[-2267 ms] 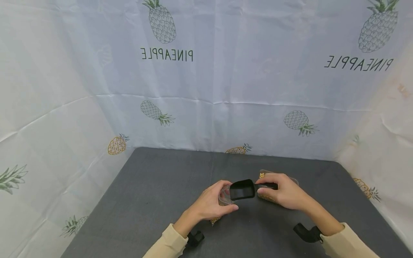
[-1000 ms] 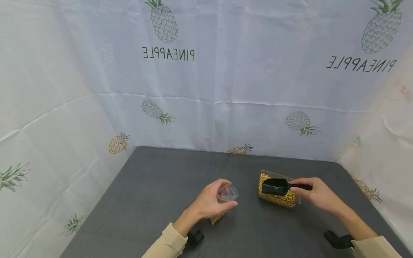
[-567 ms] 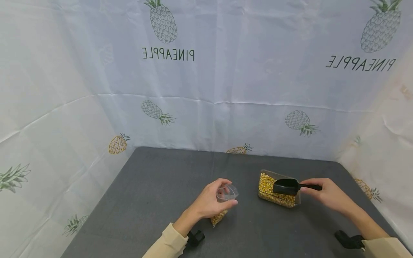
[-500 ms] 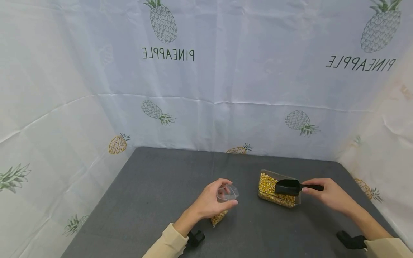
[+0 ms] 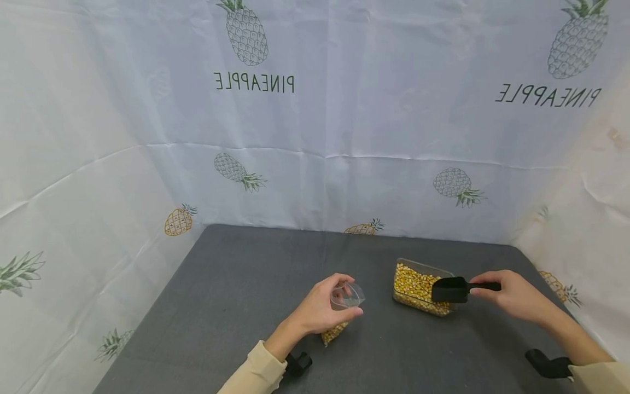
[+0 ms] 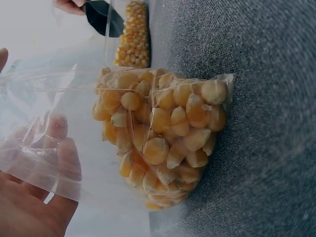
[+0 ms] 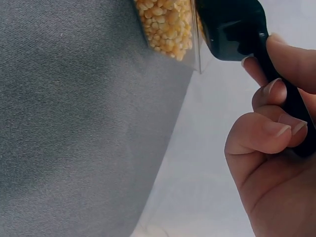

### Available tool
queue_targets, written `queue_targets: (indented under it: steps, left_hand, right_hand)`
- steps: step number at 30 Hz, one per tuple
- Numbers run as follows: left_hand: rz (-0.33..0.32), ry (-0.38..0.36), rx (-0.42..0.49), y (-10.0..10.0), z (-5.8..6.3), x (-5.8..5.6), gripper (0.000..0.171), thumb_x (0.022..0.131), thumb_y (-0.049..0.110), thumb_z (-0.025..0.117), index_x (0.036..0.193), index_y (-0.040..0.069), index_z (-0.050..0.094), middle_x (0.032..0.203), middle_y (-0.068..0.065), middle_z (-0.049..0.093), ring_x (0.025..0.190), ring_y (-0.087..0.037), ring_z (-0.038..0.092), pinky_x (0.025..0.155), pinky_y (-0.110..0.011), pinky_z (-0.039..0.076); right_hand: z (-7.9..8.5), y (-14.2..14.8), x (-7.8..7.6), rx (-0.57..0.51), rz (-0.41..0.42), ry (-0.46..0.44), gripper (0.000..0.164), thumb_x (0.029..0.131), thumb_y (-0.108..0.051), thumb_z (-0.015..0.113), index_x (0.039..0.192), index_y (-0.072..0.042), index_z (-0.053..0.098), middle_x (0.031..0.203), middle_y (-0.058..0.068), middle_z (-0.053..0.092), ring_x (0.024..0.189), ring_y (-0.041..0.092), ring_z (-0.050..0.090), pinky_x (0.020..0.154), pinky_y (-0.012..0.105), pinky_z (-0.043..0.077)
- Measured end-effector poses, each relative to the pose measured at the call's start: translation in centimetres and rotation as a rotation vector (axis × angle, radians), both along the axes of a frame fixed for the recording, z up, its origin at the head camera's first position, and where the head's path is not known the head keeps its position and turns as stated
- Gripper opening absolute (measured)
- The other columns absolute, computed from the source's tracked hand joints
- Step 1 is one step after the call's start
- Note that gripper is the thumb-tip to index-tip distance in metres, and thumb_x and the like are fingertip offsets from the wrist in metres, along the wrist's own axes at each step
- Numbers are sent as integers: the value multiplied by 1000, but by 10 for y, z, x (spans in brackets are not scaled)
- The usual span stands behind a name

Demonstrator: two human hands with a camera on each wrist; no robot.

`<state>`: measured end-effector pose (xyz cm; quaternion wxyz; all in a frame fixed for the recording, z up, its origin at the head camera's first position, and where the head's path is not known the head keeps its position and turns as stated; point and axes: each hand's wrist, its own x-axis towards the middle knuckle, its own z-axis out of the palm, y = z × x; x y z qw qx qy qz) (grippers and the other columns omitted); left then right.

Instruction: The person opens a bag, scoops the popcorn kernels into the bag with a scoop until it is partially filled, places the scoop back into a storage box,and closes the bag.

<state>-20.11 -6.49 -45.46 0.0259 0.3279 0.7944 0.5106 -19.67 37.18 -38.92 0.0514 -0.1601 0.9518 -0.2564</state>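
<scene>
My left hand (image 5: 322, 306) holds a clear plastic bag (image 5: 346, 296) round its spread mouth, thumb on the near side and fingers on the far side. Corn kernels (image 6: 163, 128) fill the bag's lower part, which stands at the table surface in the left wrist view. In my right hand (image 5: 512, 295) is the handle of a black scoop (image 5: 450, 290), pinched between thumb and fingers. The scoop's head overlaps the right end of a clear rectangular container (image 5: 423, 268) of yellow corn kernels (image 5: 413, 284).
A dark grey cloth-covered table (image 5: 266, 262) lies under everything. White curtains (image 5: 325, 120) printed with pineapples stand behind it and at both sides. Black wrist mounts (image 5: 548, 364) show below each hand.
The scoop has gone from over the bag's mouth to the corn container, then slid rightward across it with my right hand. My left hand stays put with the bag.
</scene>
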Motion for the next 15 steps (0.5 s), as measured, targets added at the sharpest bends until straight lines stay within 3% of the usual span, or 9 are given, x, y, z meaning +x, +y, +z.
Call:
queue_targets:
  steps: [8,15]
  left_hand:
    - [-8,-10,-2,0,0,0,54,93,32,76,139,12,55,107,0,59,88,-4,60,79,-25,56]
    - [-1,3,-19,0,-1,0,55,92,34,76,139,14,55,109,-2,61,90,-4,59,79,-25,55]
  right_hand:
    - [3,-4,-1,26,29,0,31,98,-21,68,118,3,71,112,12,71,91,17,67,68,29,53]
    - [9,-11,-2,41,48,-13,30,97,-20,69,116,4,72,109,10,72,87,14,67,66,29,52]
